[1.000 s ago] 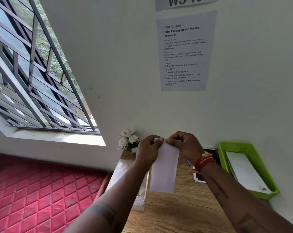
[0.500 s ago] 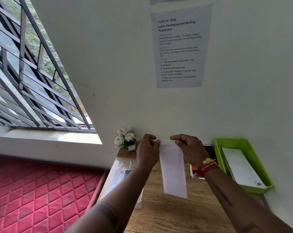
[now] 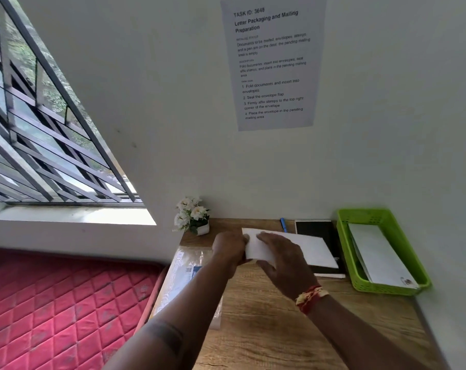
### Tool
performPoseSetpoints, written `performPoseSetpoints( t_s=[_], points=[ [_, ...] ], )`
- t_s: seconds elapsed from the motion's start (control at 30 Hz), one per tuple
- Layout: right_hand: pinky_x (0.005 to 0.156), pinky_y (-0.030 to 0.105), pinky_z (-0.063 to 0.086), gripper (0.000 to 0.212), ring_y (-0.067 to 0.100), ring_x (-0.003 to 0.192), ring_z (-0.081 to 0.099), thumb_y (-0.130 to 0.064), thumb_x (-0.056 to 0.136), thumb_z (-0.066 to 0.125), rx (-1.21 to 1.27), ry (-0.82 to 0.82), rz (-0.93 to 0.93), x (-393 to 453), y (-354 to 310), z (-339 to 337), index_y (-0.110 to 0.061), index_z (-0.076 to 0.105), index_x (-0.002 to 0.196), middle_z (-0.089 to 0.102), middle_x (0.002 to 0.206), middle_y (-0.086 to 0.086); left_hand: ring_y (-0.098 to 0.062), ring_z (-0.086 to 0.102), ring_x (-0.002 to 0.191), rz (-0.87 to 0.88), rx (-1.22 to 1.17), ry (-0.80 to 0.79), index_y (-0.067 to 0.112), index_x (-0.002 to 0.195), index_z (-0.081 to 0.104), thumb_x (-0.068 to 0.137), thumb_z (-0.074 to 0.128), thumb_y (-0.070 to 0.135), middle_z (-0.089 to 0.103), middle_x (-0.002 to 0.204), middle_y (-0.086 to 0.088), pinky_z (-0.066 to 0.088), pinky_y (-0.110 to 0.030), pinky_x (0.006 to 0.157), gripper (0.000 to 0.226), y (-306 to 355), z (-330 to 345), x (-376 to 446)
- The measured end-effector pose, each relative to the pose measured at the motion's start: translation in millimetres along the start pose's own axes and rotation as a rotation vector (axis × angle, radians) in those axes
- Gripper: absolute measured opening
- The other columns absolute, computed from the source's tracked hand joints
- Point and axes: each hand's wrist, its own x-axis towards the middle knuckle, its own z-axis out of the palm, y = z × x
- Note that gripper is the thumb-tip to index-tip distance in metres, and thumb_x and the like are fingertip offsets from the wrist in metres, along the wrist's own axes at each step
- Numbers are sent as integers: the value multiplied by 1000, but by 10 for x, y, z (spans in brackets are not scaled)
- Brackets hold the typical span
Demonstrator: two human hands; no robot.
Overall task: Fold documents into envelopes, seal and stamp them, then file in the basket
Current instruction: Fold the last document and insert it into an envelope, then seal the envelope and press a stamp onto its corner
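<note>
A white envelope (image 3: 304,248) lies nearly flat over the far part of the wooden desk (image 3: 274,324), its right end over a black notebook. My left hand (image 3: 227,249) grips its left end with curled fingers. My right hand (image 3: 282,259) lies across the envelope's left half, fingers spread over the top and thumb under the near edge. A green basket (image 3: 345,252) stands at the far right against the wall and holds a white envelope (image 3: 378,256) with a stamp at its near corner.
A black notebook (image 3: 317,231) and a blue pen (image 3: 283,224) lie by the wall. A small pot of white flowers (image 3: 193,216) stands at the desk's far left corner. A clear plastic packet (image 3: 183,273) lies along the left edge. A red mattress (image 3: 61,311) is below left.
The envelope hung upright from both hands' pinch in front of the wall; now it is lowered and turned sideways onto the desk, with my right hand laid over it.
</note>
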Motion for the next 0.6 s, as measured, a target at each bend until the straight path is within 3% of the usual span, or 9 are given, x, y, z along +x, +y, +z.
performPoseSetpoints(
  t_s=[0.1,0.2,0.27,0.37,0.43,0.53,0.6],
  points=[
    [120,44,27,74,17,152,25,-36,90,67,-130,-161,69,-134,307,84,-31,34,156,32,163,-6,-35,70,103,-63,-42,-14,7,106,69,100,66,15,69,111,-20,64,-50,80,10,-213,-93,61],
    [123,40,22,72,14,155,18,-18,92,53,-220,-295,103,-308,584,215,-37,29,158,27,165,-11,-35,69,105,-129,13,-42,9,107,68,102,63,16,68,115,-20,65,-45,77,10,-469,-146,162],
    [122,37,16,67,15,154,18,-22,96,46,-218,-370,130,-448,699,329,-39,25,158,28,165,-11,-34,69,103,-154,45,-20,9,104,68,102,63,17,69,114,-21,64,-42,73,10,-670,-175,236],
    [122,38,10,64,16,156,14,-39,100,41,-244,-482,156,-682,845,508,-40,19,160,23,167,-10,-32,70,98,-188,151,10,6,97,68,101,64,18,70,109,-18,64,-49,81,13,-994,-207,327],
    [123,40,7,68,17,157,9,-31,97,40,-273,-546,192,-846,910,613,-39,15,161,15,169,-9,-32,70,96,-191,297,33,7,93,69,101,64,19,70,105,-16,63,-53,85,15,-1233,-226,388],
    [122,47,16,70,25,156,16,-27,96,51,-308,-532,191,-1096,948,720,-34,25,160,16,169,-4,-29,67,98,-193,432,44,15,102,68,98,67,24,68,109,-12,61,-47,88,10,-1535,-230,417],
    [121,51,24,69,29,154,22,-38,93,57,-322,-487,162,-1235,960,757,-29,34,158,21,167,2,-23,62,97,-154,515,43,17,118,62,98,68,26,65,116,-10,56,-39,83,23,-1692,-206,426]
  ],
)
